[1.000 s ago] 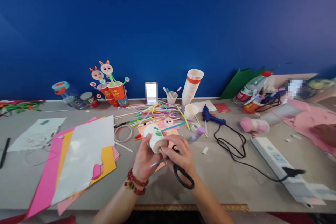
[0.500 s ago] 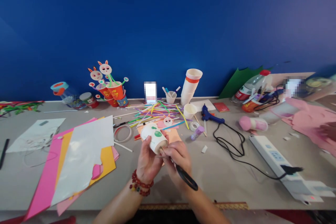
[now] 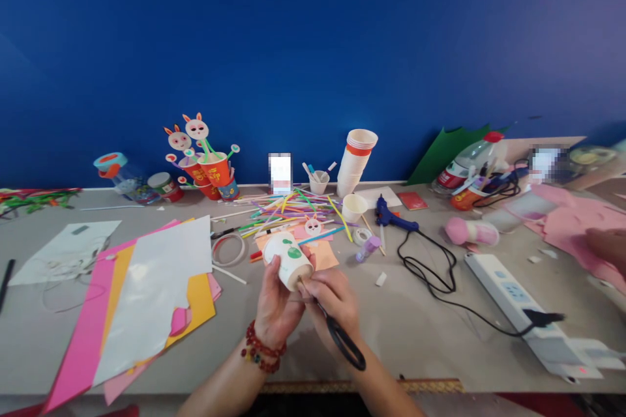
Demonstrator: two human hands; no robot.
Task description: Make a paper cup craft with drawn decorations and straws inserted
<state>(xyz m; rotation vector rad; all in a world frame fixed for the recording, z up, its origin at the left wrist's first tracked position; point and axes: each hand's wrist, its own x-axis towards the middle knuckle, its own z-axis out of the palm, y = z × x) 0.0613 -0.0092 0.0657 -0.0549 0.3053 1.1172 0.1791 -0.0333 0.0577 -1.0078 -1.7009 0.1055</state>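
Note:
A white paper cup (image 3: 287,262) with green leaf prints lies tilted in my left hand (image 3: 274,309), whose fingers wrap round its side. Its base faces towards me and to the right. My right hand (image 3: 336,300) is closed round a pair of scissors (image 3: 348,344); the black handle loop sticks out below the palm. Their tip is at the cup's base, and my fingers hide most of the blades. Just behind the cup lie a white rabbit-face cutout (image 3: 313,227) and orange paper (image 3: 325,255).
Colourful pipe cleaners (image 3: 288,210) spread behind the cup. To the right are a glue stick (image 3: 368,249), a blue glue gun (image 3: 391,216) with its cord and a power strip (image 3: 513,293). Coloured sheets (image 3: 147,300) lie left. Another person's hand (image 3: 606,247) rests at pink paper, far right.
The scissors handle has shifted slightly down and left with my right hand, and the cup has turned a little in my left. At far right the other person's hand has come further into view.

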